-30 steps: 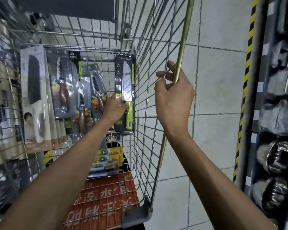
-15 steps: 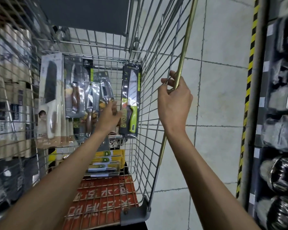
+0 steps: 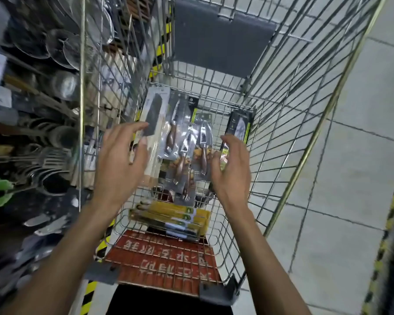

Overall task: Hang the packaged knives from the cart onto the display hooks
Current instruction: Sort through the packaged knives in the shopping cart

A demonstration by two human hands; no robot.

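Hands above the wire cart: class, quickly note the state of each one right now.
Left hand: open and spread, holding nothing.
Right hand: open and loosely curved, holding nothing.

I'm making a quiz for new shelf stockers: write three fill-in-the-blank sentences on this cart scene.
The left hand and right hand are both ____, gripping nothing.
The black-bladed knife pack stands nearest the ____ hand.
The flat packs lying lowest in the cart are ____.
Missing words: open, left, yellow.
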